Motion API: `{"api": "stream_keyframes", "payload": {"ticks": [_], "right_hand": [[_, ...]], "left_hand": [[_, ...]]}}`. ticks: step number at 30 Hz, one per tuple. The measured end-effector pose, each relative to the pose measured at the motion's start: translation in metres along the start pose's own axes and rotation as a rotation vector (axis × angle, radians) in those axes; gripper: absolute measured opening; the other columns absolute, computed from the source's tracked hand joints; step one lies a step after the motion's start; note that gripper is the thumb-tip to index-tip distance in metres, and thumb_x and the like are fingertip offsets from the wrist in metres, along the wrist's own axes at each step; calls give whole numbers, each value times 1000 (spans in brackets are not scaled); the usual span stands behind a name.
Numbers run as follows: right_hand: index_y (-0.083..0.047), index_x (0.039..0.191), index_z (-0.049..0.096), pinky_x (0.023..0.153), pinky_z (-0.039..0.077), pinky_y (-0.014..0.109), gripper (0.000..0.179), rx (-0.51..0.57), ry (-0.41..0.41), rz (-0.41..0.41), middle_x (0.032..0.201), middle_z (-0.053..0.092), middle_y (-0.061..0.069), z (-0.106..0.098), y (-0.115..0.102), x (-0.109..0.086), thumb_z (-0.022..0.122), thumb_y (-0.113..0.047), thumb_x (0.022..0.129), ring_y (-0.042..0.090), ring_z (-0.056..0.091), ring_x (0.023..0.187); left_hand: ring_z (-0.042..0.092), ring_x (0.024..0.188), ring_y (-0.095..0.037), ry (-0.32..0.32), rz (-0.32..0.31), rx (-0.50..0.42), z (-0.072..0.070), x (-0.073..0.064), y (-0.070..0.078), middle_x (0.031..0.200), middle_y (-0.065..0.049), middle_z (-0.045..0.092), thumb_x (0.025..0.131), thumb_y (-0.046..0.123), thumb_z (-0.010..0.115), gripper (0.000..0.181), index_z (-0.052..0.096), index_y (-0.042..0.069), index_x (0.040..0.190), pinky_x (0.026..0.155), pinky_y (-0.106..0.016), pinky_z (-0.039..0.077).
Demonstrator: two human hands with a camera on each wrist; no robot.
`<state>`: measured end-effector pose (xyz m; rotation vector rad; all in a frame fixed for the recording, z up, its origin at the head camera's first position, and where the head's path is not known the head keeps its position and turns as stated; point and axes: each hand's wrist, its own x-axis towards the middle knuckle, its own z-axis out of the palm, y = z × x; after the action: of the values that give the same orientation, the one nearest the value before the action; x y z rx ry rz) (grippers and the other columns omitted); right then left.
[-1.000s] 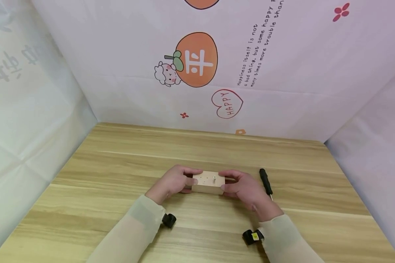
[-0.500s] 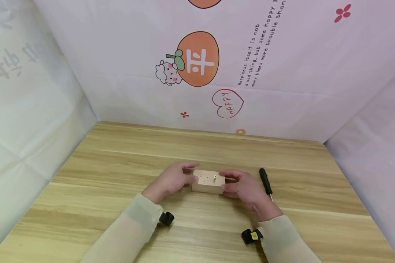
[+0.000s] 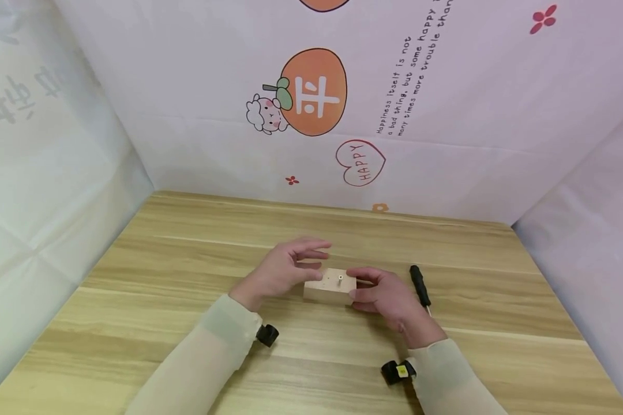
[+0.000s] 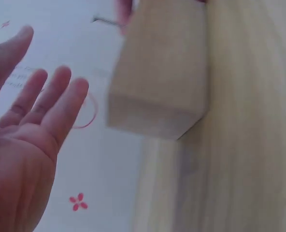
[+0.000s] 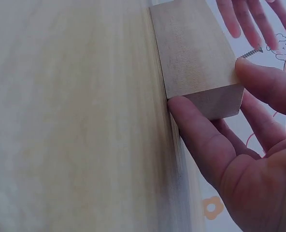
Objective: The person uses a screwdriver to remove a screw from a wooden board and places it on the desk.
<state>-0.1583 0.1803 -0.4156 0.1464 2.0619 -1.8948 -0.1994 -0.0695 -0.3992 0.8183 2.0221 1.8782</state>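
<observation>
A pale wooden block (image 3: 328, 295) lies on the table in the middle of the head view. From its top, near the right end, stands a threaded screw (image 5: 251, 53); small holes show in the same face. My right hand (image 3: 391, 300) grips the block's right end, thumb on the near upper edge and fingers round the end. Above the left end hovers my left hand (image 3: 282, 270), fingers spread and straight. In the left wrist view that left hand (image 4: 24, 145) is apart from the block (image 4: 162, 58), palm showing and nothing held.
To the right of my right hand lies a screwdriver (image 3: 419, 286) with a black handle, its shaft partly hidden by the wrist. The wood-grain table (image 3: 187, 248) ends at a printed white back sheet (image 3: 213, 155). White sheets also hang at both sides.
My left hand has let go of the block's left end and risen up and away, its fingers opening out. The right hand and the block stay almost where they were.
</observation>
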Motion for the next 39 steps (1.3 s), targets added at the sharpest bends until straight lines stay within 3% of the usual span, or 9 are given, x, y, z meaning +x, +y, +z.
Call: {"api": "stream_keyframes", "payload": {"ticks": [5,13,20,29,34,39], "right_hand": [[-1,133,62,85,56,44,45,-11,-10,-1,140,51,18,-3,0,0,70,7,89,28,61,105],[-3,131,65,84,56,44,44,-7,-8,-3,140,50,17,-3,3,0,71,7,89,31,58,112],[-1,132,63,85,55,44,45,-4,-11,-22,140,50,17,-3,5,1,71,6,89,31,56,114],[-5,132,65,83,56,44,44,5,-12,-27,137,54,14,-4,8,3,69,7,90,30,63,105],[-5,133,64,84,56,44,44,9,-10,-19,139,53,14,-4,9,3,69,7,90,29,64,104],[-1,133,63,84,56,43,44,8,-9,-17,139,52,18,-3,8,3,68,7,90,29,64,104]], "left_hand": [[60,118,-22,-80,19,27,15,9,-8,145,-4,47,87,-7,73,56,60,8,139,91,-34,53],[66,108,-19,-80,21,10,24,17,-17,137,-3,54,88,-6,72,52,63,11,137,84,-34,56],[65,109,-20,-116,13,-8,29,20,-17,128,-9,63,89,-8,70,50,63,8,136,86,-34,55],[67,96,-9,-10,40,182,35,25,-20,100,1,72,91,0,72,37,70,12,126,85,-27,53],[67,93,-10,63,24,172,37,26,-21,98,2,72,91,2,72,31,72,7,122,83,-28,54],[69,89,-14,203,21,84,37,28,-23,96,-3,73,89,1,75,24,74,7,112,81,-29,55]]}}
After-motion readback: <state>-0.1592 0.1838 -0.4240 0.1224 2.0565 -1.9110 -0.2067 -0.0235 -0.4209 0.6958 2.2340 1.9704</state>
